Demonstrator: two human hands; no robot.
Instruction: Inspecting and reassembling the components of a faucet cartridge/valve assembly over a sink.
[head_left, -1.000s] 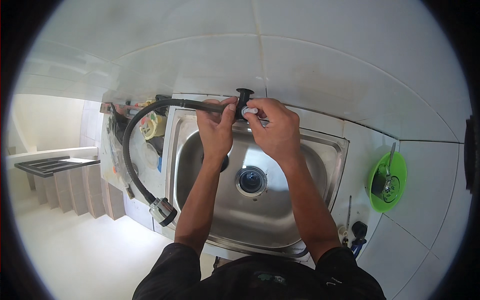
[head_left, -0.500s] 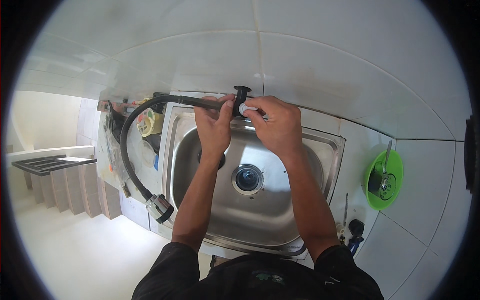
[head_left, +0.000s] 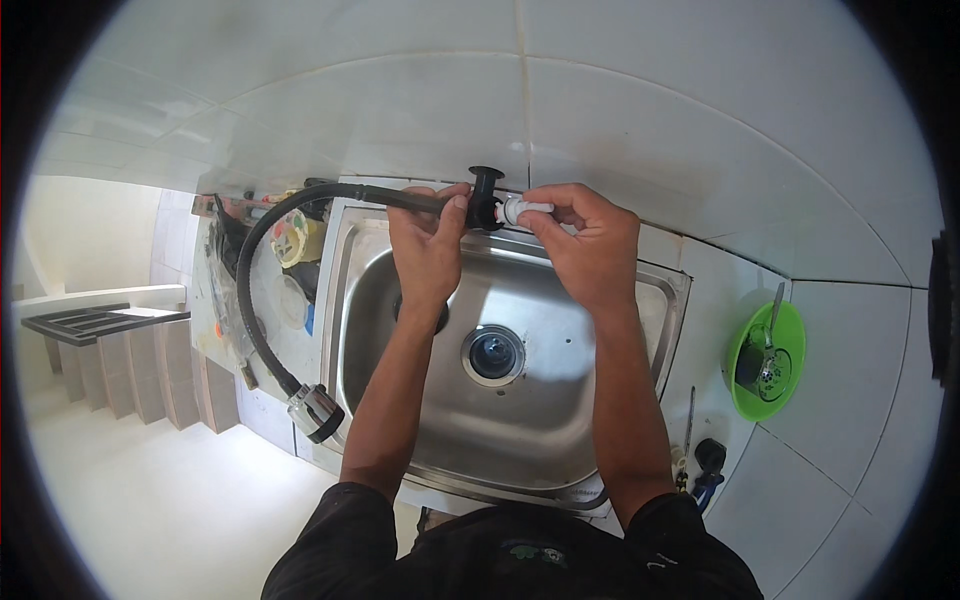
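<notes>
A black faucet [head_left: 486,190] with a round flange stands out from the tiled wall behind the sink. Its flexible black spout hose [head_left: 250,262] arches to the left and ends in a silver spray head [head_left: 315,412]. My left hand [head_left: 430,245] is closed around the hose where it meets the faucet body. Between the thumb and fingers of my right hand [head_left: 588,240] is a white plastic faucet cartridge [head_left: 530,208]. The cartridge is lined up with the faucet's right opening; its inner end is at that opening, and whether it is still partly inside I cannot tell.
Below my hands is a stainless steel sink [head_left: 500,430] with a round drain [head_left: 493,356]. To the right stands a green basin [head_left: 790,330] with utensils. Pliers [head_left: 710,465] and a screwdriver [head_left: 690,425] lie at the right front. Clutter and a yellow container [head_left: 298,240] sit at left.
My right hand has moved right, away from the faucet body, and more of the white cartridge shows outside the opening. My left hand stays on the hose.
</notes>
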